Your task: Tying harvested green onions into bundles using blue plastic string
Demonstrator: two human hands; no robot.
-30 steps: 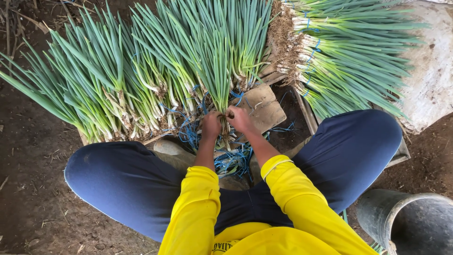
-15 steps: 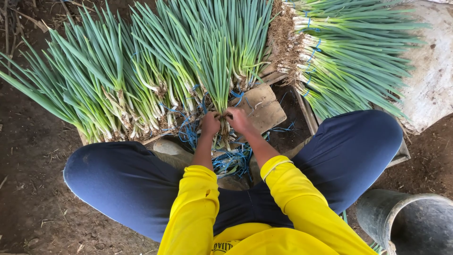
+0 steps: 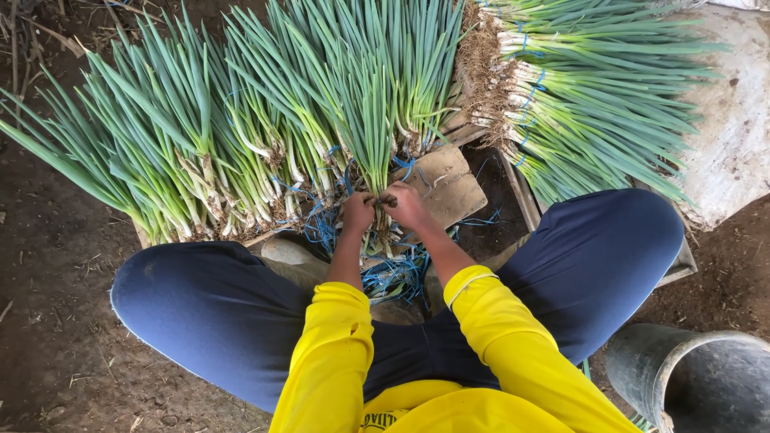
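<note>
Centrally, both hands meet at the base of one bunch of green onions (image 3: 375,120), just above its pale stalk ends. The left hand (image 3: 358,212) is closed around the left side of the bunch; the right hand (image 3: 407,204) is closed around the right side, fingers curled over the stalks. The two hands touch or nearly touch each other. The bunch stands upright in the view, leaves pointing to the far side.

Loose blue string (image 3: 393,277) lies in a tangle directly below the hands, between the knees, with further strands running left under the neighbouring stalks.

Left of the held bunch, a row of green onions (image 3: 176,152) lies fanned on the ground, root ends toward the near side. At far right, a stack of tied bunches (image 3: 593,104) lies with roots pointing left; blue ties show around several of them. This stack rests against a pale sack (image 3: 734,120).

A flat wooden board (image 3: 449,188) lies just right of the right hand, resting on a wooden crate (image 3: 525,200) whose contents cannot be told.

At near right, a grey bucket (image 3: 698,377) stands on the soil; its contents are not visible.
</note>
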